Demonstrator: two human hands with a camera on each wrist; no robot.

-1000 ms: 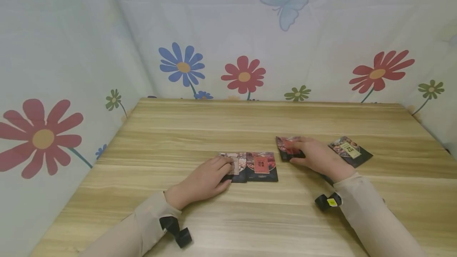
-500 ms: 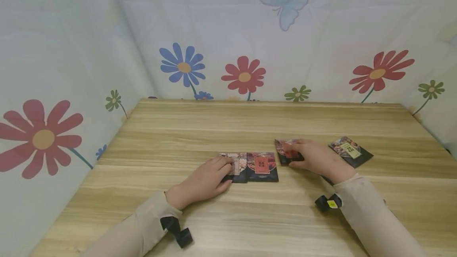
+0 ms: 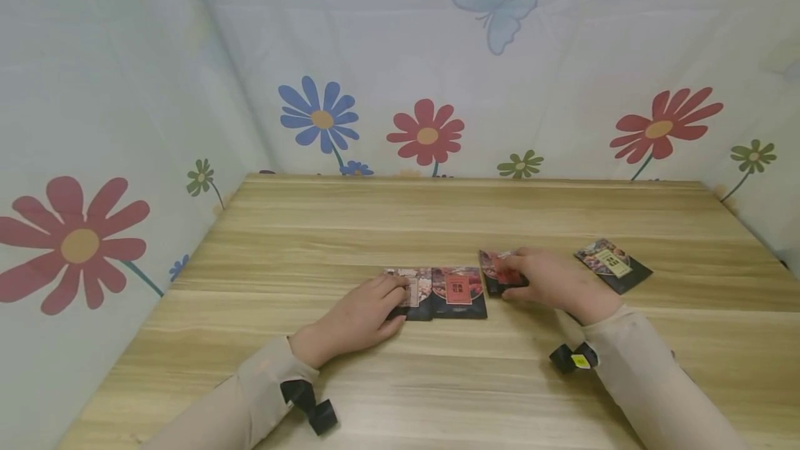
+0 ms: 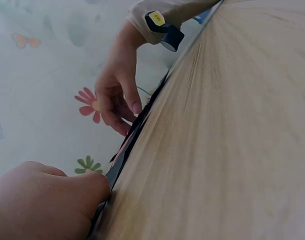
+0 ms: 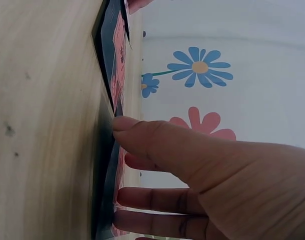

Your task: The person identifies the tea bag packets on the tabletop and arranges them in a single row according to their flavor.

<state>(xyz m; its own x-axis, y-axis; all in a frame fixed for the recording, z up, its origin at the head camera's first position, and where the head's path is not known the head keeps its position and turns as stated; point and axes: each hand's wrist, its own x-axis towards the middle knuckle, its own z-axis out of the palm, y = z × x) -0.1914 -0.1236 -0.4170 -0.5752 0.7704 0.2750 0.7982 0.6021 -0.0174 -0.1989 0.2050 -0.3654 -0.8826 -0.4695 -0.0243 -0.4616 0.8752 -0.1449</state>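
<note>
Four flat dark packets with printed food pictures lie on the wooden table. My left hand (image 3: 359, 307) rests over the leftmost packet (image 3: 420, 294), which has a pale label and is partly covered by the fingers. Against its right side lies a red-labelled packet (image 3: 458, 292), flat and untouched. My right hand (image 3: 553, 282) holds a second red-labelled packet (image 3: 494, 276), thumb at the near edge and fingers across its face. This packet is slightly skewed, its left edge close to the flat red one. In the right wrist view, the right thumb (image 5: 135, 127) touches the packet edge.
A packet with a yellow label (image 3: 615, 266) lies turned at an angle to the right, behind the right wrist. Black camera mounts (image 3: 573, 358) are strapped to both wrists. A flower-printed curtain (image 3: 375, 40) stands behind and beside the table.
The right hand has brought its red-labelled packet slightly nearer and to the left, towards the flat red one. The left hand and the other packets have stayed in place.
</note>
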